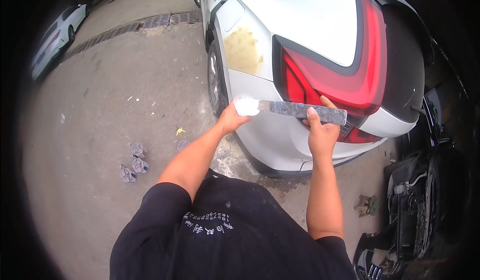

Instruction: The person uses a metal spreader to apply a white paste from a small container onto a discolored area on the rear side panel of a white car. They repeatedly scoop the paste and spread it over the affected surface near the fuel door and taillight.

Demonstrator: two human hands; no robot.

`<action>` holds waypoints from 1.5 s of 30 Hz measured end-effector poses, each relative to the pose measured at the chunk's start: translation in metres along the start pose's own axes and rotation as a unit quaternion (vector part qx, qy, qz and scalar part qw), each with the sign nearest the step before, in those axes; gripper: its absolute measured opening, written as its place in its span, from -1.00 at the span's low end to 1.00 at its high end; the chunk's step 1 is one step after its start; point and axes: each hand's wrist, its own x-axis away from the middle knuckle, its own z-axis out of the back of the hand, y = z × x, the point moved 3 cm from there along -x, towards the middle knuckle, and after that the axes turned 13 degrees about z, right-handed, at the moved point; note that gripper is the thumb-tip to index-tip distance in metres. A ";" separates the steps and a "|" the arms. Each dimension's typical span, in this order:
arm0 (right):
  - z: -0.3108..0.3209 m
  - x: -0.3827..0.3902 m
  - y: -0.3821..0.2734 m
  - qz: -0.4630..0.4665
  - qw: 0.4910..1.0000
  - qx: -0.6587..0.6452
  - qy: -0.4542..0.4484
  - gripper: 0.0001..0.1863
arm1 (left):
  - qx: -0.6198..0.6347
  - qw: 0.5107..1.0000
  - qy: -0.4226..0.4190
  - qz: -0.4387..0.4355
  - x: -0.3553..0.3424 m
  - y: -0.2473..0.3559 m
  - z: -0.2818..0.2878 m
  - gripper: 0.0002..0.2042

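Note:
My left hand (232,120) is closed around a small, round white cup-like thing (246,106), whose details are washed out by glare. In my right hand (320,130) is a long, flat, dark grey speckled bar (295,109), like a sanding block. The thumb lies on top of the bar and a fingertip shows past its far edge. The bar's left end meets or overlaps the white thing. Both hands are held in front of the rear corner of a white car (260,125), near its red tail light (345,87). A sanded yellowish-brown patch (243,50) marks the rear fender.
Several grey cloth-like bundles (140,165) and a yellow scrap (180,131) lie on the concrete floor at left. Black car parts (412,205) stand at right. Farther off are a floor drain grate (157,21) and another white car (60,35).

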 end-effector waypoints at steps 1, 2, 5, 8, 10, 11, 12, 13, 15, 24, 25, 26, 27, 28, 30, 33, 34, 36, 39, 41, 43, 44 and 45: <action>0.001 0.000 0.000 0.006 1.000 -0.001 0.000 -0.52 | 0.009 1.000 0.004 -0.002 -0.001 0.001 -0.002 -0.21; 0.002 -0.001 0.002 0.012 1.000 -0.002 0.000 -0.52 | 0.005 1.000 0.005 -0.001 -0.003 0.002 -0.004 -0.21; 0.001 -0.003 0.001 0.026 1.000 0.008 0.005 -0.52 | 0.001 1.000 0.004 -0.004 -0.006 0.007 -0.005 -0.20; -0.003 -0.005 0.000 0.046 0.999 0.017 0.014 -0.52 | 0.011 1.000 0.002 -0.017 -0.011 0.007 -0.003 -0.21; -0.004 -0.006 -0.002 0.050 0.998 0.020 0.020 -0.52 | 0.013 1.000 -0.003 -0.021 -0.017 0.004 -0.002 -0.21; -0.005 -0.007 -0.002 0.056 0.998 0.022 0.019 -0.53 | 0.008 1.000 0.001 -0.016 -0.019 0.003 -0.001 -0.21; -0.005 -0.008 0.000 0.061 0.998 0.024 0.019 -0.53 | 0.002 1.000 0.006 -0.011 -0.021 0.002 -0.001 -0.21; -0.004 -0.009 0.002 0.066 0.997 0.026 0.019 -0.54 | -0.004 1.000 0.010 -0.005 -0.022 0.001 0.000 -0.20; -0.006 -0.009 0.004 0.069 0.997 0.030 0.022 -0.54 | -0.003 1.000 0.012 -0.016 -0.027 -0.003 0.000 -0.19; -0.014 -0.011 0.005 0.053 0.998 0.031 0.028 -0.53 | 0.008 1.000 -0.008 0.001 -0.031 0.004 0.011 -0.18; -0.015 -0.011 0.004 0.056 0.998 0.030 0.028 -0.53 | 0.003 1.000 -0.007 -0.002 -0.032 0.003 0.012 -0.17; -0.016 -0.011 0.004 0.054 0.998 0.032 0.030 -0.52 | 0.007 1.000 -0.010 0.000 -0.034 0.002 0.013 -0.17; -0.018 -0.011 0.004 0.052 0.998 0.034 0.033 -0.52 | 0.012 1.000 -0.014 0.002 -0.035 0.001 0.014 -0.17; -0.018 -0.011 0.004 0.049 0.998 0.036 0.035 -0.52 | 0.016 1.000 -0.017 0.005 -0.035 0.002 0.014 -0.17; -0.019 -0.011 0.003 0.043 0.998 0.039 0.030 -0.52 | 0.011 1.000 -0.022 0.009 -0.034 0.004 0.017 -0.16; -0.021 -0.011 0.002 0.041 0.998 0.043 0.031 -0.51 | 0.007 0.999 -0.032 0.017 -0.036 0.006 0.019 -0.16; -0.022 -0.011 0.002 0.041 0.998 0.045 0.033 -0.51 | 0.006 0.999 -0.035 0.021 -0.037 0.006 0.019 -0.16; -0.023 -0.011 0.003 0.043 0.997 0.045 0.034 -0.51 | 0.007 0.999 -0.035 0.008 -0.040 0.002 0.019 -0.16; -0.023 -0.011 0.004 0.044 0.997 0.052 0.035 -0.51 | 0.015 0.999 -0.038 0.008 -0.043 0.000 0.017 -0.16; -0.024 -0.011 0.003 0.042 0.997 0.054 0.037 -0.51 | 0.022 0.999 -0.043 0.013 -0.044 -0.002 0.017 -0.17; -0.025 -0.011 0.001 0.040 0.997 0.050 0.044 -0.51 | 0.027 0.998 -0.052 0.018 -0.045 -0.002 0.017 -0.17; -0.026 -0.010 0.002 0.038 0.997 0.050 0.041 -0.51 | 0.025 0.998 -0.050 0.023 -0.044 -0.002 0.018 -0.18; -0.026 -0.010 0.003 0.036 0.997 0.050 0.039 -0.52 | 0.023 0.998 -0.048 0.027 -0.043 -0.002 0.019 -0.18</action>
